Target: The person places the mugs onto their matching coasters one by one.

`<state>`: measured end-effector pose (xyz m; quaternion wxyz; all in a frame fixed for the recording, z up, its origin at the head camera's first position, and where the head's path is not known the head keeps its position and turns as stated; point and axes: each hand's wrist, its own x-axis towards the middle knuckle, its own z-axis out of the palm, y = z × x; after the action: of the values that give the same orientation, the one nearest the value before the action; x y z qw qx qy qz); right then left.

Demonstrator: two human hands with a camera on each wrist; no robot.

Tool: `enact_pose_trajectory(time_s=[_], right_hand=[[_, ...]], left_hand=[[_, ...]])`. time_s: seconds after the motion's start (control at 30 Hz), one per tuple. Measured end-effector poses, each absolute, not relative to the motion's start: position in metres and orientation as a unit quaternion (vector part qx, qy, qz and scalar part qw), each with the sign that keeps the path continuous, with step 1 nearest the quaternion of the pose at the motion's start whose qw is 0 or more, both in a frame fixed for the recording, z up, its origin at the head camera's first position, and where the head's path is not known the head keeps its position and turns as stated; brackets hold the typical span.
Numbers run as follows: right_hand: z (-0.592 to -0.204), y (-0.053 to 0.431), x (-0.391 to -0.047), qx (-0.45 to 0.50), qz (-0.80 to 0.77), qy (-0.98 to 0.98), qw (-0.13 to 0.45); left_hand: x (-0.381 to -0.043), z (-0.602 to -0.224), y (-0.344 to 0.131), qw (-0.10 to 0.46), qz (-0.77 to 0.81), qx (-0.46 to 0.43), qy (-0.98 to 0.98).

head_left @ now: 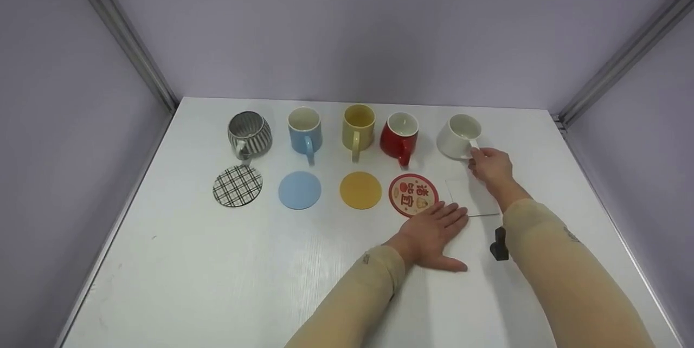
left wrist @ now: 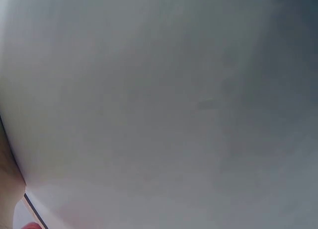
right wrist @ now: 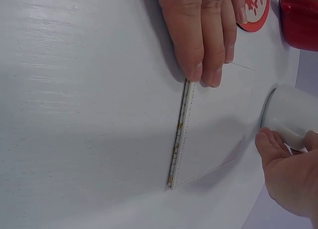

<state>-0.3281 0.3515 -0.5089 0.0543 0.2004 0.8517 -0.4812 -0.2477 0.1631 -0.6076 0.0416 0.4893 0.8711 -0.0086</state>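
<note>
At the right end of a row of mugs, my right hand (head_left: 492, 169) pinches the handle of a white mug (head_left: 454, 139). The mug stands beyond the far edge of a white square coaster (right wrist: 213, 124), which has a stitched-looking border. My left hand (head_left: 434, 234) lies palm down with its thumb spread. Its fingertips rest on the near left corner of that coaster, and the hand partly covers a round red-rimmed coaster (head_left: 406, 188) with printed characters. A red mug (head_left: 393, 142) stands behind the printed coaster. The left wrist view is mostly a blurred pale surface.
Further left stand a yellow mug (head_left: 349, 130), a light blue mug (head_left: 298, 141) and a grey striped mug (head_left: 257, 139). Before them lie yellow (head_left: 360, 191), blue (head_left: 300, 191) and checked (head_left: 237, 186) round coasters. Walls enclose the white table (head_left: 217, 272) behind and at both sides.
</note>
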Motion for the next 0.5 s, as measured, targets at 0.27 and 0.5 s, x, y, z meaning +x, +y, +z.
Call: enact_pose_trajectory(time_s=[0.27, 0.5], right_hand=[[-0.5100, 0.3492, -0.3294, 0.188, -0.440, 0.877, 0.044], [-0.5113, 0.3473, -0.3310, 0.193, -0.429, 0.882, 0.039]], left_hand=[[-0.2481, -0.6092, 0.1632, 0.045, 0.002, 0.487, 0.872], [-0.2478, -0.6097, 0.1620, 0.039, -0.001, 0.490, 0.871]])
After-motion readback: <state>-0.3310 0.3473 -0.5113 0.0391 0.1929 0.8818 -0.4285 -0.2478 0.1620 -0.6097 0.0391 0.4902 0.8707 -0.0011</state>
